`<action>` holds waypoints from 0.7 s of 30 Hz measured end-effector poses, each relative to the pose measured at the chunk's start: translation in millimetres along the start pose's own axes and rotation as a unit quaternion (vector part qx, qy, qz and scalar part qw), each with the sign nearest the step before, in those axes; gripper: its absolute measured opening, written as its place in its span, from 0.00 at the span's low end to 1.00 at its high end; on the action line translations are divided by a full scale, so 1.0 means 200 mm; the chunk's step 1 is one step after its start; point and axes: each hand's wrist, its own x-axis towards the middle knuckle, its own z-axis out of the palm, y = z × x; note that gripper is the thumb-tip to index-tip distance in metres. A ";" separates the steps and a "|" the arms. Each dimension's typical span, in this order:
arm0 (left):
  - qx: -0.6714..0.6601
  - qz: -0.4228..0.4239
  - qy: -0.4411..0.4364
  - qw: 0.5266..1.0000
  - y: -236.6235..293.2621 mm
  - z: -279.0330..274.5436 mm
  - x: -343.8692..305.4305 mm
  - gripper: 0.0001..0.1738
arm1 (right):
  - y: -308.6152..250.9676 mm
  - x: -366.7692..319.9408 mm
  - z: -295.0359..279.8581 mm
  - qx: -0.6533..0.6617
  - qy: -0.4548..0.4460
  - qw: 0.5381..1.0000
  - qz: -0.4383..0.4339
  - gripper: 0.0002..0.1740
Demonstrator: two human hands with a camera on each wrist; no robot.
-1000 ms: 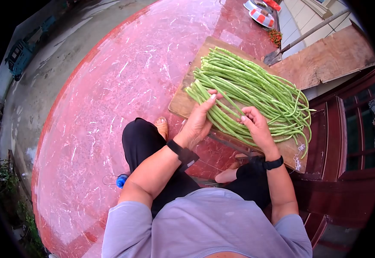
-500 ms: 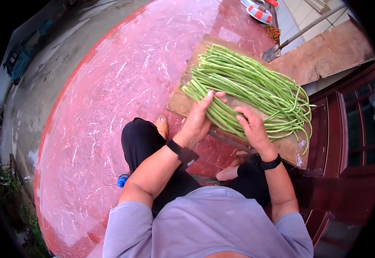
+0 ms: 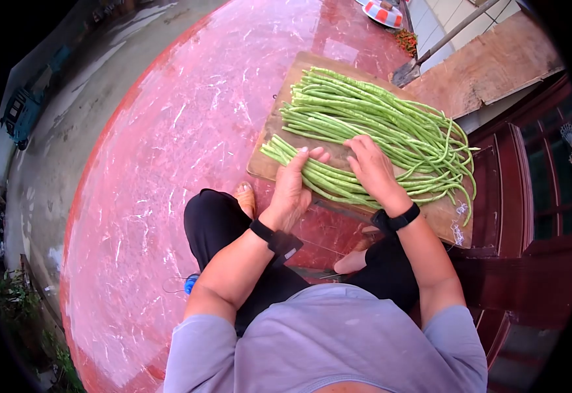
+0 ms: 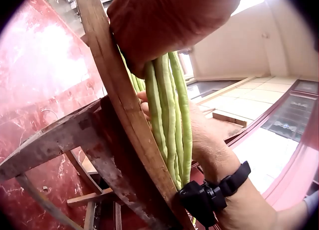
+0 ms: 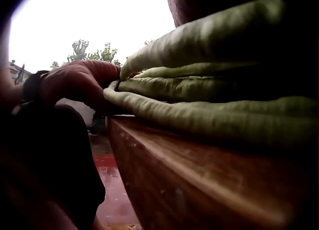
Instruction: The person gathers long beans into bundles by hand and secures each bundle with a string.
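Beans (image 3: 371, 118), green, slender and bumpy, stretch at 1 o'clock across a flat wooden counter (image 3: 443, 219); left grip (image 3: 291, 187) holds 1 nearer bundle (image 3: 338, 187); right grip (image 3: 374, 171) bends over it, hold unclear.

A narrow lane of board (image 3: 333, 148) runs between bunch (image 3: 328, 180) and bean heap (image 3: 371, 108), the right grip (image 3: 372, 171) across it.

Daylight glares off the floor (image 4: 55, 65), the right wrist view dim.
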 end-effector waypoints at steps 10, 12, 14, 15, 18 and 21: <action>0.003 -0.004 -0.012 1.000 0.01 -0.01 0.02 0.18 | 0.03 0.04 0.04 -0.086 0.023 0.996 0.016 0.10; -0.001 -0.005 -0.012 1.000 0.01 -0.02 0.03 0.18 | 0.03 0.05 0.03 -0.048 0.067 0.997 0.008 0.08; -0.007 -0.004 -0.019 1.000 0.01 -0.02 0.03 0.18 | 0.02 0.03 0.01 0.015 0.103 0.994 0.025 0.07; -0.010 -0.004 -0.023 1.000 0.01 -0.02 0.03 0.18 | 0.01 0.02 0.00 0.096 0.084 0.990 0.065 0.07; -0.008 0.001 -0.042 0.999 0.01 -0.01 0.02 0.19 | -0.06 -0.04 -0.05 0.245 0.041 0.960 0.132 0.08; 0.009 0.026 -0.074 0.997 0.01 -0.02 0.03 0.21 | -0.10 -0.08 -0.08 0.221 0.037 0.969 0.100 0.08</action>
